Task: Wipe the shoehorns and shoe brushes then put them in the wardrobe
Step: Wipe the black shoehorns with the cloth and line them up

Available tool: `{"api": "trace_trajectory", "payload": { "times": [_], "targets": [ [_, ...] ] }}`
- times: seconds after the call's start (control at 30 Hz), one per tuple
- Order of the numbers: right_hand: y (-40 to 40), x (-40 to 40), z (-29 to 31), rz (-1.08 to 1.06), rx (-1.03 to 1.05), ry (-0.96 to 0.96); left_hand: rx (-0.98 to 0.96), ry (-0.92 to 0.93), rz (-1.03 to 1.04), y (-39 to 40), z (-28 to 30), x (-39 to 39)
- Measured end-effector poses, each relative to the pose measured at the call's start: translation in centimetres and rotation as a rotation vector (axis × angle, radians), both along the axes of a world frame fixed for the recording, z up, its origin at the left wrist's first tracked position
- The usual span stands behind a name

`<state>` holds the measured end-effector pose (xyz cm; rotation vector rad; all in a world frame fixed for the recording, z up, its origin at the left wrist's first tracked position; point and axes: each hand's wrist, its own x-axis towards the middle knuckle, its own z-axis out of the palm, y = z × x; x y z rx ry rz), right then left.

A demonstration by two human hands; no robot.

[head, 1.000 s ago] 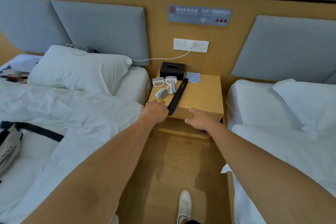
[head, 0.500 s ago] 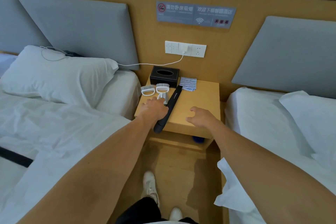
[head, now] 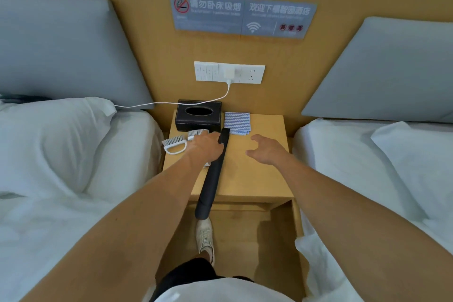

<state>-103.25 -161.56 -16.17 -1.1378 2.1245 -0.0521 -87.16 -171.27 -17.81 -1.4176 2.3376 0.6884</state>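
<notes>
A long black shoehorn (head: 212,179) lies slantwise on the wooden nightstand (head: 257,181), its lower end sticking out past the front edge. My left hand (head: 204,147) grips its upper part. Under and left of that hand are white shoe brushes: one with a loop handle (head: 174,146) lies free, another (head: 196,133) is partly hidden by my fingers. My right hand (head: 267,152) hovers over the nightstand's middle with fingers spread, holding nothing. A folded blue-and-white striped cloth (head: 237,123) lies at the back, just beyond the shoehorn's tip.
A black tissue box (head: 198,115) stands at the nightstand's back left, with a white charger cable (head: 196,103) across it from the wall socket (head: 229,72). Beds with white linen flank the nightstand closely on both sides. My white shoe (head: 204,236) is on the wooden floor.
I have stepped closer to the nightstand. My left hand moved from the front edge up the shoehorn, whose lower end now overhangs the edge. My right hand lifted and moved toward the cloth.
</notes>
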Motion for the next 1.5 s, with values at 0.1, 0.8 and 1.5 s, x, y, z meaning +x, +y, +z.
{"api": "trace_trajectory", "payload": {
  "times": [0.1, 0.8, 1.5],
  "targets": [
    [-2.8, 0.0, -0.9, -0.019, 0.012, -0.018, 0.019, -0.014, -0.008, -3.1, -1.0, -0.2],
    [-14.5, -8.2, -14.6, 0.2, 0.116, 0.053, 0.082, -0.104, 0.03, -10.8, -10.8, -2.3],
    [-16.9, -9.6, -25.0, 0.383, 0.264, 0.348, 0.111, -0.023, 0.109, -10.6, -18.5, -4.8]
  ]
}}
